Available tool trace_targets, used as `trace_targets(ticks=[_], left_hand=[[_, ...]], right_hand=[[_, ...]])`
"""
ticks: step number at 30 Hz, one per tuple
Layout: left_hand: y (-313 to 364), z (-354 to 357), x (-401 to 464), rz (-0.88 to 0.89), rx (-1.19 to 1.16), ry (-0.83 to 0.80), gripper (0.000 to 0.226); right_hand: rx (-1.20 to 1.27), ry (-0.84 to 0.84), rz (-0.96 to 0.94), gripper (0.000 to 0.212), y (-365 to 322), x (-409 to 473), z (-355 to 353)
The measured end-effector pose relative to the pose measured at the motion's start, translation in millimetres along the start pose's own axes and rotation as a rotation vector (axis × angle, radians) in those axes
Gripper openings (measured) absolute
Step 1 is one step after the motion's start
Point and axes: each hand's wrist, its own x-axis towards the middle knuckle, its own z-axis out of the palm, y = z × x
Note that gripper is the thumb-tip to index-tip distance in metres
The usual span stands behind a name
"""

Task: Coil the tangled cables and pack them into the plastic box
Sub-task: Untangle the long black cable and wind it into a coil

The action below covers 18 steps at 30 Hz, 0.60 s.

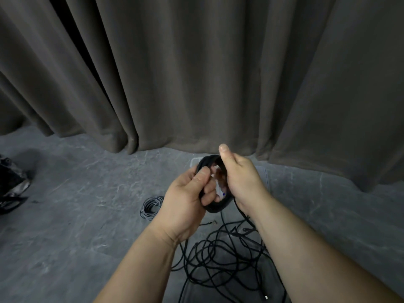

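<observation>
I hold a small coil of black cable (215,207) up in front of me with both hands. My left hand (188,197) grips the coil's left side, thumb on top. Its right side is gripped by my right hand (240,182), thumb raised. From the coil the cable runs down to a tangled heap of black cables (220,259) on the grey floor below my arms. A grey cable (150,207), neatly coiled, lies on the floor to the left. The clear plastic box (263,174) is mostly hidden behind my hands, by the curtain.
A heavy dark grey curtain (196,73) hangs across the back, down to the floor. At the far left edge lies a dark crumpled object (12,182). A small loose connector end (213,222) rests on the floor between the grey coil and the tangle.
</observation>
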Motion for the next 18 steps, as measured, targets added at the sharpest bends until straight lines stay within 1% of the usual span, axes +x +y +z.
trace_targets(ticks=[2, 3, 5, 7, 11, 13, 15, 16, 18], left_hand=[[2, -1, 4, 0.03, -0.016, 0.071, 0.011], [4, -2, 6, 0.046, -0.028, 0.123, 0.011], [7, -7, 10, 0.085, -0.061, 0.223, 0.019], [9, -11, 13, 0.132, -0.094, 0.283, 0.025], [15, -16, 15, 0.218, -0.139, 0.355, 0.023], [16, -18, 16, 0.245, -0.147, 0.371, 0.022], [16, -18, 17, 0.263, -0.125, 0.372, 0.022], [15, -18, 17, 0.272, -0.102, 0.367, 0.021], [14, -17, 16, 0.292, -0.031, 0.339, 0.02]], right_hand=[[0.026, -0.01, 0.016, 0.04, 1, 4, -2], [0.028, -0.04, 0.033, 0.035, 1, 5, -5], [-0.009, -0.135, 0.087, 0.021, 2, 4, -12], [-0.137, -0.209, 0.14, 0.017, 6, 3, -23], [-0.542, -0.245, 0.169, 0.017, 16, -2, -48], [-0.666, -0.237, 0.176, 0.016, 21, -3, -59], [-0.698, -0.208, 0.141, 0.017, 25, -3, -67], [-0.704, -0.173, 0.088, 0.017, 26, -3, -68], [-0.698, -0.053, -0.078, 0.017, 24, -4, -68]])
